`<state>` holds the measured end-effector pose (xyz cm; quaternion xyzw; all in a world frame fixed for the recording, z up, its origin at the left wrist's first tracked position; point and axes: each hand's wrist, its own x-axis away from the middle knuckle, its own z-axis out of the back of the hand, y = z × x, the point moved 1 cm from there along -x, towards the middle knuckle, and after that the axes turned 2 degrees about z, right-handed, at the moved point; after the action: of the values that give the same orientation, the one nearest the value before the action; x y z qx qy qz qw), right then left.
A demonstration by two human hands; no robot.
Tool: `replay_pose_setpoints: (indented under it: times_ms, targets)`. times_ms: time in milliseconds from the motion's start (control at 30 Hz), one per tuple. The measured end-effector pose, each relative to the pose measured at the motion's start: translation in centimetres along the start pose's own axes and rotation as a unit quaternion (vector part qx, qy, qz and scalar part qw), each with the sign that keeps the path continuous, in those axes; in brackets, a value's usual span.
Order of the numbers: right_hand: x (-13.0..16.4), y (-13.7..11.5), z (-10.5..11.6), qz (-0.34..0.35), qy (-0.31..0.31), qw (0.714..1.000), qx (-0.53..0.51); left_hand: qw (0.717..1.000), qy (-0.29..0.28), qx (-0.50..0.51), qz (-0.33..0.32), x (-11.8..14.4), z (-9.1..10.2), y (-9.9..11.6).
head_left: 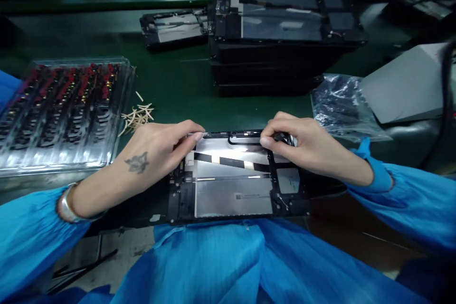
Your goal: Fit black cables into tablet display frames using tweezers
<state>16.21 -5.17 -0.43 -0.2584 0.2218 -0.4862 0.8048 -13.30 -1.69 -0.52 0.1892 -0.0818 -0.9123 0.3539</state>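
Observation:
An opened tablet housing (233, 194) lies flat at the bench's near edge, its black frame around a silvery panel crossed by black strips. My left hand (160, 152) rests over its far left corner, thumb and forefinger pinched together at the far edge. What is between those fingertips is too small to make out. At the far right of the housing, my right hand (302, 145) is closed around a small black object (283, 138) with a shiny end, mostly hidden by the fingers. Its thumb and forefinger tips meet near the far edge.
A clear plastic tray (123, 73) holding rows of red and black parts stands at left. Beside it lies a heap of thin pale strips (137, 116). Behind are a stack of tablet housings (281, 23) and a smaller unit (178, 28). A plastic bag (342, 104) and white box (406, 80) sit right.

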Motion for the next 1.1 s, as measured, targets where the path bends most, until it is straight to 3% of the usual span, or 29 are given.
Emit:
replay_pose_setpoints:
  times_ms: [167,267,400,500,1100]
  targets:
    - [0.8,1.4,0.2,-0.053,-0.017,0.998,0.027,0.996,-0.015,0.027,-0.078,-0.6,-1.1,-0.2]
    - [0.6,1.6,0.5,-0.073,-0.019,0.996,0.049,0.991,-0.051,0.030,-0.120,-1.1,-2.1,-0.2]
    - [0.1,1.5,0.7,-0.084,-0.036,0.994,0.064,0.982,-0.101,0.039,-0.155,-1.5,-3.5,-0.4]
    - [-0.1,1.3,0.8,-0.087,-0.050,0.993,0.067,0.979,-0.105,0.034,-0.173,-1.7,-4.1,-0.4]
    - [-0.3,1.4,0.8,-0.084,-0.062,0.991,0.082,0.966,-0.118,-0.070,-0.218,-2.1,-3.9,0.1]
